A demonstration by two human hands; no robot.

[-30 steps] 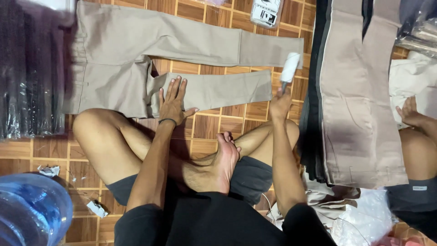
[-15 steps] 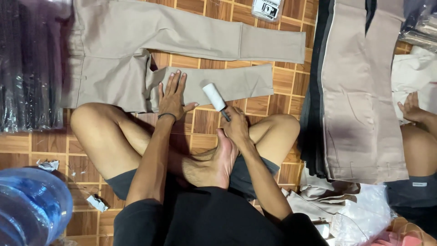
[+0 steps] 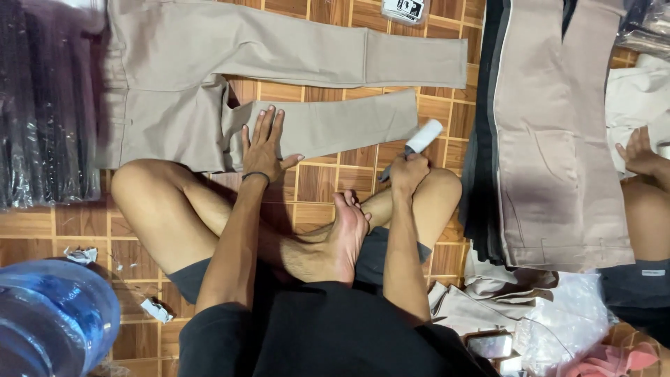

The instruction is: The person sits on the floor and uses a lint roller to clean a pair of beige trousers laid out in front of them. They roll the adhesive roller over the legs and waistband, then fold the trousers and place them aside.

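Beige trousers (image 3: 209, 77) lie spread flat on the wooden tile floor in front of my crossed legs. My left hand (image 3: 265, 143) rests palm down, fingers apart, on the nearer trouser leg close to the crotch. My right hand (image 3: 408, 171) is closed around the handle of a white lint roller (image 3: 423, 137), whose roll touches the floor just past the hem of that nearer leg. A dark band circles my left wrist.
A stack of folded beige and dark trousers (image 3: 551, 139) lies at the right. Another person's hand (image 3: 638, 157) and knee show at the right edge. Dark bagged garments (image 3: 42, 112) sit left, a blue water jug (image 3: 49, 318) at bottom left, paper scraps (image 3: 153, 308) nearby.
My right hand swung the lint roller left over the nearer trouser leg, then back right to its hem end. My left hand has stayed pressed on the trousers.
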